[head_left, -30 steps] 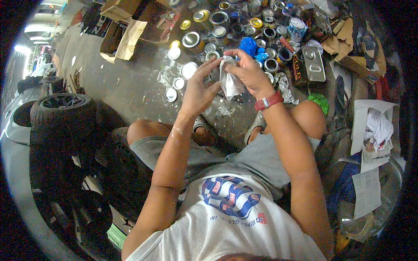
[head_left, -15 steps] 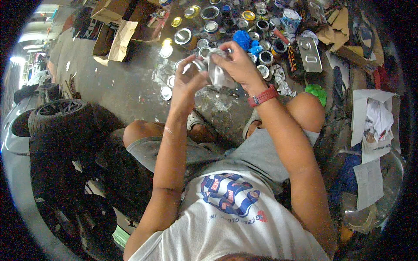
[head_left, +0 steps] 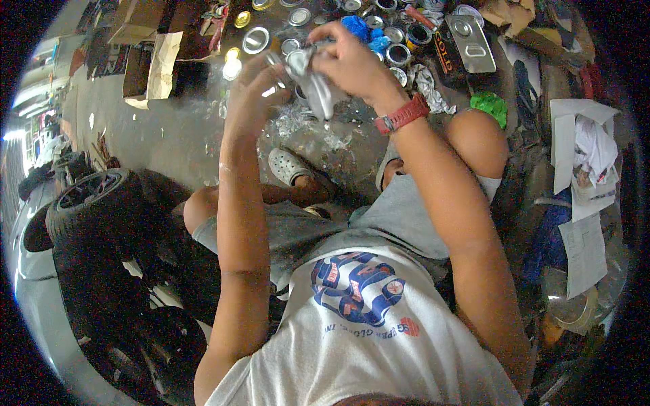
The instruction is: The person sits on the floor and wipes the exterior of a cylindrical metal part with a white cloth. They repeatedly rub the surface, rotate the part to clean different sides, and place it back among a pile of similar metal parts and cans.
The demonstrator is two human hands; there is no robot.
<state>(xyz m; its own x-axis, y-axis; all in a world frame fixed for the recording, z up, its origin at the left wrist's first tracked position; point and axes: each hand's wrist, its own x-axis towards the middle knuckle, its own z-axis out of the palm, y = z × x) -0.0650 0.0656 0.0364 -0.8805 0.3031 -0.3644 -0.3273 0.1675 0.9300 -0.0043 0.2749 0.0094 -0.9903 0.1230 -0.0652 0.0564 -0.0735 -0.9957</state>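
My left hand [head_left: 256,91] is raised over the floor with its fingers curled round a thin, shiny piece, which looks like a round metal can lid [head_left: 274,88]; motion smears its outline. Just to the right, my right hand [head_left: 352,68] pinches a crumpled grey-white rag [head_left: 317,93] between thumb and fingers. The rag hangs down between the two hands, its upper end close to the lid. Whether rag and lid touch, I cannot tell. Beyond the hands, several open paint cans [head_left: 397,54] and loose lids [head_left: 256,40] stand on the floor.
At the far left lies an open cardboard box [head_left: 162,71]. A metal tin [head_left: 467,44] and a green crumpled bag [head_left: 489,107] are at the right, with a white box of rags [head_left: 562,142] further out. A wheel [head_left: 95,193] stands at my left.
Both hands have shifted left and up in the picture, still holding the lid and rag. The view has tilted, so the cans sit higher and fewer show.
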